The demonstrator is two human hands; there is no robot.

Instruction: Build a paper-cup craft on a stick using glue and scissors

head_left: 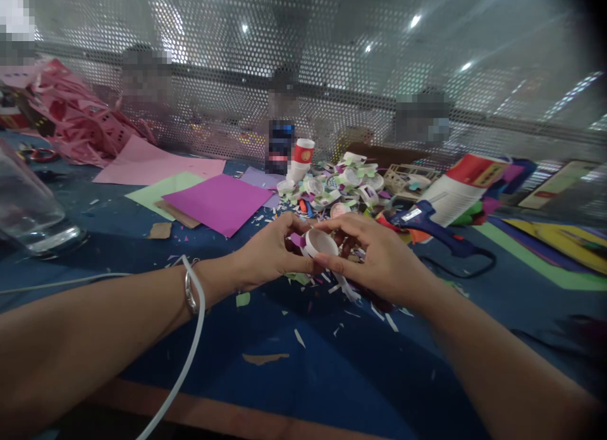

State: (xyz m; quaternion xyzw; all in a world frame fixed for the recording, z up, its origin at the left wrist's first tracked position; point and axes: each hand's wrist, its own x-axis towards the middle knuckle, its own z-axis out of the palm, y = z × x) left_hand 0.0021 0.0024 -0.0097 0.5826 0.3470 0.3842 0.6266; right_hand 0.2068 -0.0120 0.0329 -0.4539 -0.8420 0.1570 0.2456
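Between my two hands is a small white cup base (322,241), round and shallow like the cut-off bottom of a paper cup, with its hollow side tilted up towards me. A small purple paper tab (298,239) sticks out at its left side. My left hand (270,250) is closed on the left side, thumb in front and fingers behind. From the right, my right hand (379,250) pinches the rim, with its thumb on the near edge. Just behind them lies a pile of similar white pieces (351,181) with green and purple paper bits.
A blue glue gun (427,220) lies right of the pile, by a red-and-white paper cup (458,190). Another cup (302,155) stands behind. Purple paper (218,203) and a glass (33,206) are at left. Scraps litter the blue table (332,377). A white cable (192,351) crosses my left wrist.
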